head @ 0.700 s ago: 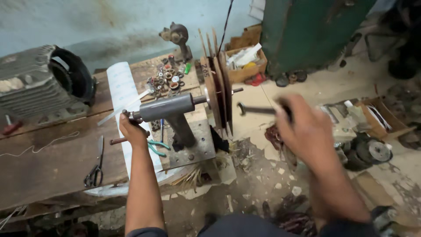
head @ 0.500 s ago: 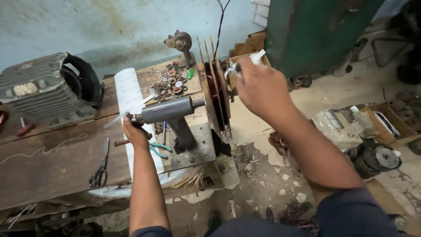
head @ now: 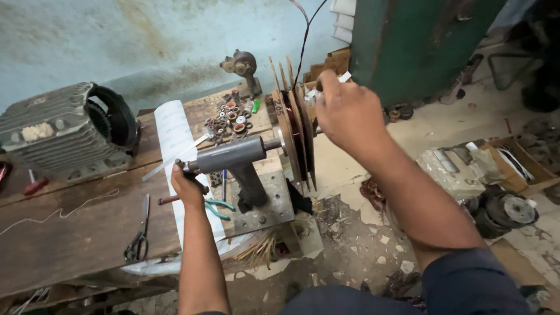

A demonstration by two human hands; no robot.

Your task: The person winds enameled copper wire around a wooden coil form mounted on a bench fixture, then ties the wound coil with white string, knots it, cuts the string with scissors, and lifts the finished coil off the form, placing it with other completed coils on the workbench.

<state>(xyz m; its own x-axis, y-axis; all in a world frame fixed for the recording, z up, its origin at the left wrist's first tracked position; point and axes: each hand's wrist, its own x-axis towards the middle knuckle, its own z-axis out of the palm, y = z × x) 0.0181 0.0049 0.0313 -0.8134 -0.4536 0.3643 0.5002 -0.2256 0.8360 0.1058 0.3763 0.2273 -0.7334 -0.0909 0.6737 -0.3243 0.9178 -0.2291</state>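
The fingers (head: 185,175) of the left hand (head: 186,185) are clamped on the crank handle of a grey metal winding machine (head: 236,157) bolted to the wooden worktop (head: 70,233). The right hand (head: 350,114) pinches a small white strip (head: 344,77) beside the brown wooden winding discs (head: 291,134).

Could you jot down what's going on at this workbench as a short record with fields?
Setting: wooden workbench against a pale blue wall
Left hand: grips the crank handle at the end of the grey winding machine
Right hand: at the wooden discs on the machine's shaft, pinching something small and white
Wire: dark strand running up from the discs
On the bench: motor housing, scissors, white paper sheet, pile of small rings
Floor: scraps and motor parts
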